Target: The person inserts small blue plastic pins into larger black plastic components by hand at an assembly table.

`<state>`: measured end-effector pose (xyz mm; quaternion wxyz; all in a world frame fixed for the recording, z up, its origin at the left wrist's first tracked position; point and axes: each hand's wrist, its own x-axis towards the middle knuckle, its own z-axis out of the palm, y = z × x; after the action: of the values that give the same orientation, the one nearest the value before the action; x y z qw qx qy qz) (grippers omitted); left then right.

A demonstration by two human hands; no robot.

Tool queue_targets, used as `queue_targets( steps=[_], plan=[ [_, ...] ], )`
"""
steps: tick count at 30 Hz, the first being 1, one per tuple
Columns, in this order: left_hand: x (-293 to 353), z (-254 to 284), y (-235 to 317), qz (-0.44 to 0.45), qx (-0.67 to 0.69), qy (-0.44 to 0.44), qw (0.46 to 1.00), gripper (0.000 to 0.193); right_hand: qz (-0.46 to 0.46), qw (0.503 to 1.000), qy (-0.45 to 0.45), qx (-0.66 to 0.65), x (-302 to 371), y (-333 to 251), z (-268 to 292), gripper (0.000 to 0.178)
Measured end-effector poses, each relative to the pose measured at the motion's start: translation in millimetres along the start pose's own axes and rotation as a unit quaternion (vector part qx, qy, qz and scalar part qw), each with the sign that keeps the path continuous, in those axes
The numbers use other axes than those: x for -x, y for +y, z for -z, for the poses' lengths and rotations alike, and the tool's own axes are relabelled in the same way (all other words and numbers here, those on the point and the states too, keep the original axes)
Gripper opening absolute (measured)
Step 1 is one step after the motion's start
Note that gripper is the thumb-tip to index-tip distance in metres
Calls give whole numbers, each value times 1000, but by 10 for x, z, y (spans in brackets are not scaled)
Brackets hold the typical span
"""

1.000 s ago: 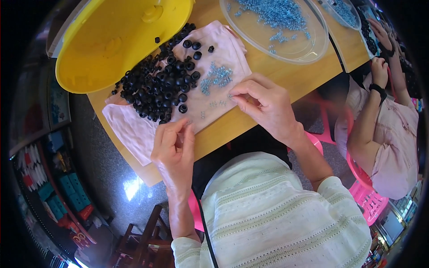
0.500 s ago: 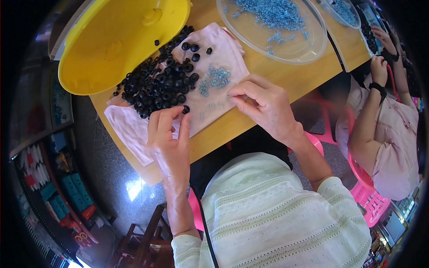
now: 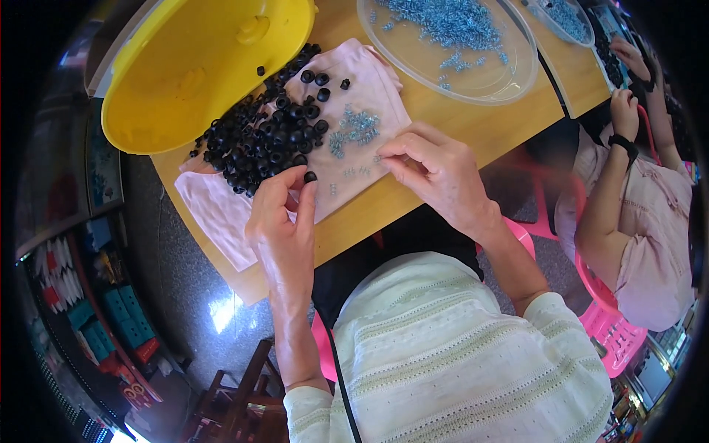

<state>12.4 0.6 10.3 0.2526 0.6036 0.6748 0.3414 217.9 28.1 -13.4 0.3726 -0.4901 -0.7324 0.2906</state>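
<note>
My left hand (image 3: 284, 214) is closed, with a small black round knob (image 3: 310, 177) pinched between thumb and forefinger. The fingertips of my right hand (image 3: 443, 173) press together on a tiny bluish metallic piece (image 3: 378, 159), mostly hidden. Under both hands lies a pink cloth (image 3: 380, 81). A heap of black knobs (image 3: 273, 136), some showing round holes, covers its left part. To the right of the heap is a small pile of bluish metal pieces (image 3: 360, 127), perhaps springs. A few loose pieces (image 3: 357, 171) lie nearer to me, between my hands.
A tipped yellow tub (image 3: 170, 81) borders the heap on the left. A clear plastic tray (image 3: 517, 81) with many blue pieces (image 3: 458, 29) stands at the table's far side. On the right, a co-worker's hand (image 3: 625, 111) is near another clear tray (image 3: 583, 37). A pink chair (image 3: 617, 336) stands there.
My left hand has shifted slightly up and right with the black knob, which has turned in the fingers. The right hand looks almost unmoved.
</note>
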Motion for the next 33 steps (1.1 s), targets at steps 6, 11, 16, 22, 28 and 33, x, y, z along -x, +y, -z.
queue_targets(
  steps=[6, 11, 16, 22, 28, 33],
  plan=[
    [19, 7, 23, -14, -20, -23, 999, 19, -20, 999, 3, -30, 22, -1, 5, 12],
    [50, -2, -57, -68, 44, 16, 997, 18, -33, 999, 5, -41, 26, -7, 22, 11],
    [186, 78, -8, 5, 405, 17, 914, 19, -48, 997, 17, -55, 18, -41, 55, 11],
    [373, 206, -101, 72, 631, -42, 771, 21, 21, 989, 25, -143, -13, -484, 174, 16],
    [514, 239, -63, 96, 657, -28, 747, 21, 103, 965, -29, -238, -15, -832, -32, 25],
    [574, 300, -55, 77, 602, -15, 795, 21, 140, 968, -7, -207, -16, -838, -175, 18]
  ],
)
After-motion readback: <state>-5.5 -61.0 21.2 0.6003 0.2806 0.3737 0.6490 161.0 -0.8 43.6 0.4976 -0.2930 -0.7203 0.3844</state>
